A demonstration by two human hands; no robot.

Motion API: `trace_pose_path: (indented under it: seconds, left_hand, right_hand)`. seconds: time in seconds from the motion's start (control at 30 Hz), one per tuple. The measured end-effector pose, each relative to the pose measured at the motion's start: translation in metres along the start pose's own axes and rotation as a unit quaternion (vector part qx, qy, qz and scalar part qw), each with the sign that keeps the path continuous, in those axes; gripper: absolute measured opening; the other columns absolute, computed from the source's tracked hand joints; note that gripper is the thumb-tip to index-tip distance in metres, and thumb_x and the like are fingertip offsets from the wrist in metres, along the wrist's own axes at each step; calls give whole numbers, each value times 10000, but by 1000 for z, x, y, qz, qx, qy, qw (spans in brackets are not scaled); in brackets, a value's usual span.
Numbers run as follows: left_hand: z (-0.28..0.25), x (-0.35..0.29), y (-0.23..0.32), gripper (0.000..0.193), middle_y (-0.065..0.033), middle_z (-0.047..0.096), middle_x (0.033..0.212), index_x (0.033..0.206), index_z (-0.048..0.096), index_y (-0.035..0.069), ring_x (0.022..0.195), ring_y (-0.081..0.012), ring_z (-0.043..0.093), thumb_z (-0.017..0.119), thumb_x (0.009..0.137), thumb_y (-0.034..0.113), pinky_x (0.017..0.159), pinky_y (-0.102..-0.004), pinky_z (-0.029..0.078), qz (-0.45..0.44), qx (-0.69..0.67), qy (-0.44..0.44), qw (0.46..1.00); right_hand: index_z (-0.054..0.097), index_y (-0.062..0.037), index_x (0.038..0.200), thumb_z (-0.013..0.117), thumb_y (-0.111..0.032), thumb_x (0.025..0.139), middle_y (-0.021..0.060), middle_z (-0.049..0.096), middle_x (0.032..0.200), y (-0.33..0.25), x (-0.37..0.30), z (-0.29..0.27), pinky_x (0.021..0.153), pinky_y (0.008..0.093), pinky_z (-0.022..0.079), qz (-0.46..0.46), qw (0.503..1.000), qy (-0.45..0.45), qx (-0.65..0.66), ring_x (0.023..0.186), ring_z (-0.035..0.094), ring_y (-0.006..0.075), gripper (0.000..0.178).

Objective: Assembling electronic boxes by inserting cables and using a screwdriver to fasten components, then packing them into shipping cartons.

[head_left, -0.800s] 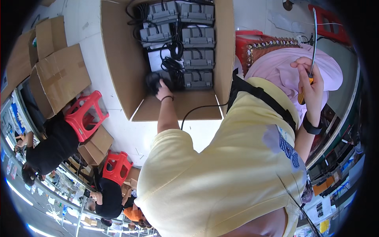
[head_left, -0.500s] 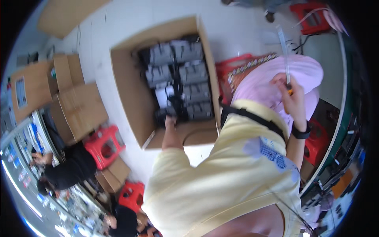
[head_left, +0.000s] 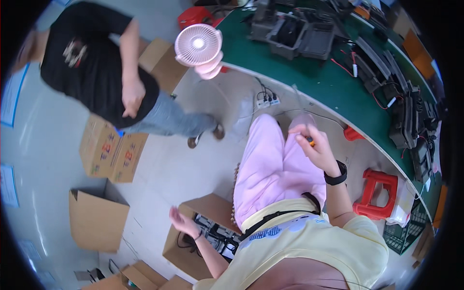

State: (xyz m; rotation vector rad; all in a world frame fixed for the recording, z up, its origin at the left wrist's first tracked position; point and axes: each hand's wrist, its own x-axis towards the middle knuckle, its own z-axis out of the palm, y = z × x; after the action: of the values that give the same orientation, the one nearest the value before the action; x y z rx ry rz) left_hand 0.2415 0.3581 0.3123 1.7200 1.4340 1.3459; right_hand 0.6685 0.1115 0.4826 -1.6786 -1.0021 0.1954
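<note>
My right hand (head_left: 314, 147) is closed round a screwdriver (head_left: 311, 141) above my pink-trousered lap. Its orange-and-black handle shows between the fingers, while its long thin shaft is faint. My left hand (head_left: 183, 223) is raised over the rim of a cardboard box (head_left: 212, 205) on the floor at my left side. That hand is empty, with its fingers stretched out. Inside the box lie several grey-and-black device cases (head_left: 220, 238) with black cables, partly hidden by my left forearm.
A green-topped workbench (head_left: 309, 72) curves ahead and to the right, bearing several black plastic housings (head_left: 290, 36). A pink fan (head_left: 198, 46) stands at its corner. A person in black (head_left: 92, 63) is at the far left by cardboard cartons (head_left: 113, 150). A red stool (head_left: 377, 193) stands at right.
My view has swung right, from the box towards the workbench. My left hand has come up out of the box, empty. The screwdriver stays in my right hand.
</note>
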Motion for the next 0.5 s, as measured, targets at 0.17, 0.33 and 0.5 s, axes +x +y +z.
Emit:
trace_pose_path:
  seconds: [0.17,0.33,0.5]
  left_hand:
    - [202,41,159,201,-102,655,1143,1158,620,-15,1079,-183,627,548,973,-43,973,-313,484,51,-161,-284,944]
    - [371,22,287,269,-102,623,1246,1233,602,1,1145,-188,600,610,964,15,997,-321,474,115,-253,-449,849]
    - [510,25,371,461,-131,541,1341,1409,455,23,1234,-206,522,609,985,112,1036,-315,420,16,-318,-427,846]
  right_hand:
    - [636,-57,1139,595,-81,977,-54,517,754,47,4,-64,493,201,298,146,976,122,104,574,419,4,169]
    - [645,-65,1135,638,-88,952,-47,542,777,75,11,-106,574,204,348,261,929,201,167,664,450,20,185]
    - [643,-53,1148,663,-74,924,-9,663,913,93,37,-128,608,197,389,255,936,213,121,662,465,25,226]
